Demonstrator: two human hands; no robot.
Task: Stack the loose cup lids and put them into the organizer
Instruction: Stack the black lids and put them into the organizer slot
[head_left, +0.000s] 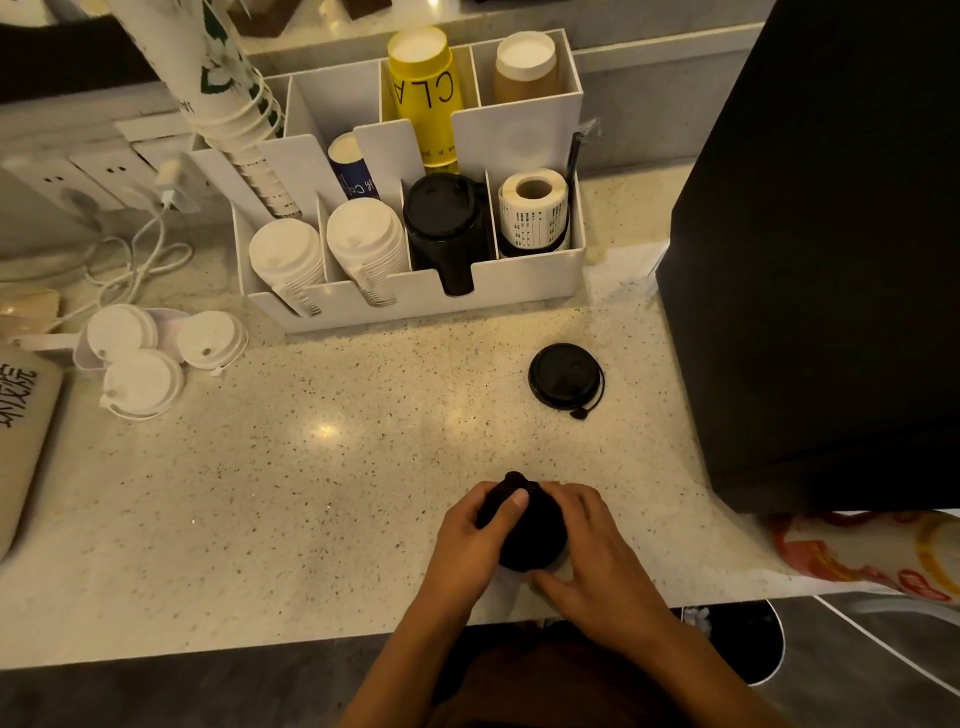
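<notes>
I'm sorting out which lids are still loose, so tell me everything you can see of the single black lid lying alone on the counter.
The black lid is round, dark and slightly glossy, apparently plastic, with a raised centre and a wider flat rim. A thin tether runs round its right edge to a small plug lying at its lower right. It lies flat, top side up, on the speckled counter, in front of the white organizer and left of a large black box. Neither hand touches it; nothing rests on it.

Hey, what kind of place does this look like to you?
Probably a cafe or drinks counter: a white organizer holds stacked takeaway cup lids and paper cups, plus a label roll, and both hands grip black lids on the speckled countertop.
</notes>
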